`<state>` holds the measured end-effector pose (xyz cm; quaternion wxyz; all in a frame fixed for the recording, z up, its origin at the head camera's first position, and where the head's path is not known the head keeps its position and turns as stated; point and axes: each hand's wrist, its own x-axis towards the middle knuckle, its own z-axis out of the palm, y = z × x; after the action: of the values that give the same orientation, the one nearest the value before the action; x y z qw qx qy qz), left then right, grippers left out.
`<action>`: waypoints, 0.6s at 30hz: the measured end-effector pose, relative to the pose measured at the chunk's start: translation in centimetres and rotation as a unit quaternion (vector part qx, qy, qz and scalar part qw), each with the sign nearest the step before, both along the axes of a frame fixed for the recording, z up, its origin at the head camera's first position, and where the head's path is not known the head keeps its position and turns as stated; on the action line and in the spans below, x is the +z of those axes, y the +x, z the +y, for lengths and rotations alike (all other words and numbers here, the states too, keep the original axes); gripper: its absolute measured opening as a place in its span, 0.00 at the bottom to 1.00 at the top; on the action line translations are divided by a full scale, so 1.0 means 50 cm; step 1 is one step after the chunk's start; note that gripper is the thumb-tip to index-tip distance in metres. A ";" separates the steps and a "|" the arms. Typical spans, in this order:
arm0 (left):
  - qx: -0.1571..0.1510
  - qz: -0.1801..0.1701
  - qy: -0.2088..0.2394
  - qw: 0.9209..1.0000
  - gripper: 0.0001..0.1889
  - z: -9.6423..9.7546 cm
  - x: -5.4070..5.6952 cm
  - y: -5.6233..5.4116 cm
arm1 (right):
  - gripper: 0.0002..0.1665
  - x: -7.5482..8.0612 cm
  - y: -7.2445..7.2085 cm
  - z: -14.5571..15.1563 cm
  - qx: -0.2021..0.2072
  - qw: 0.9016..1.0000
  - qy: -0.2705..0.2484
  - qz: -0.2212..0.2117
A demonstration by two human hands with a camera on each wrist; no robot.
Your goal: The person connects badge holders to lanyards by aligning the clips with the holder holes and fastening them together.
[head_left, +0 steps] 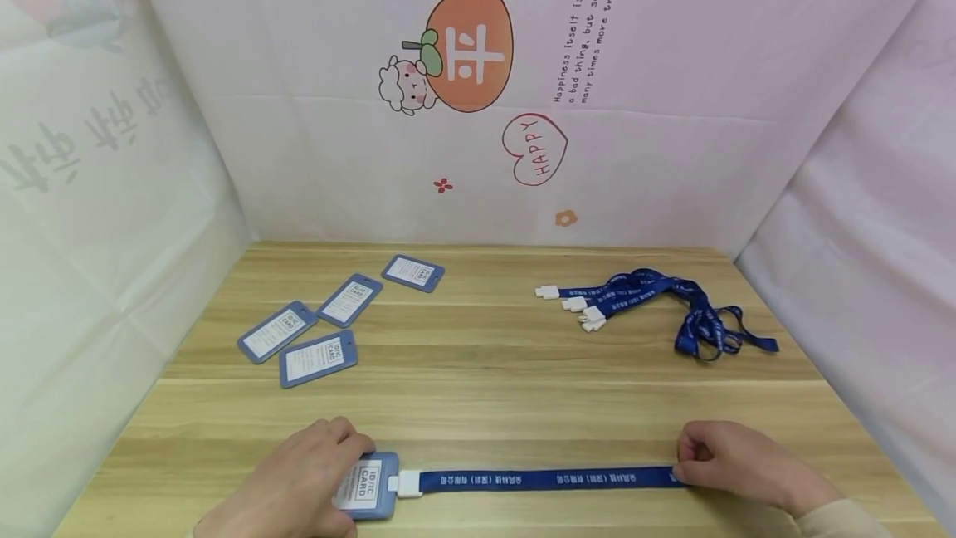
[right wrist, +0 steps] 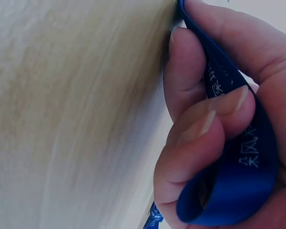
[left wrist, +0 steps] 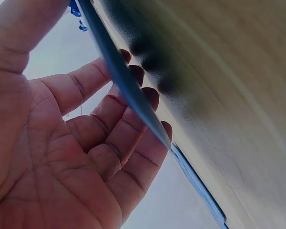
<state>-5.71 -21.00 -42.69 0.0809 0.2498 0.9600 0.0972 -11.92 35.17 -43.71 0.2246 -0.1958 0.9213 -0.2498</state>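
At the front of the table my left hand (head_left: 299,480) grips a blue ID card holder (head_left: 378,488) by its edges, with the card's printed face up. In the left wrist view the holder (left wrist: 121,78) shows edge-on, fingertips under its far edge close to the table. A white clip (head_left: 408,483) joins the holder to a dark blue lanyard (head_left: 553,479) with white lettering, stretched straight to the right. My right hand (head_left: 747,463) pinches the lanyard's other end. Seen from the right wrist, the strap (right wrist: 248,157) loops back inside the curled fingers.
Several blue card holders (head_left: 319,359) lie at the back left of the wooden table (head_left: 463,397). A bundle of blue lanyards (head_left: 698,305) with white clips (head_left: 575,304) lies at the back right. Printed white cloth (head_left: 314,164) walls the back and both sides.
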 end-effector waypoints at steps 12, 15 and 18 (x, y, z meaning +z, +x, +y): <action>0.006 -0.019 0.006 1.000 0.41 -0.002 -0.003 -0.001 | 0.14 0.001 0.002 -0.005 -0.007 1.000 0.004 -0.003; 0.009 -0.027 0.007 1.000 0.41 -0.002 -0.002 -0.002 | 0.13 0.001 0.002 -0.004 -0.006 1.000 0.003 -0.004; 0.010 -0.033 0.007 0.999 0.39 -0.003 -0.002 -0.003 | 0.13 0.001 0.001 -0.001 -0.006 1.000 0.000 -0.007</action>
<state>-5.88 -21.13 -42.77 0.1100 0.2372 0.9586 0.1126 -11.86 35.10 -43.68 0.2296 -0.1884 0.9209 -0.2524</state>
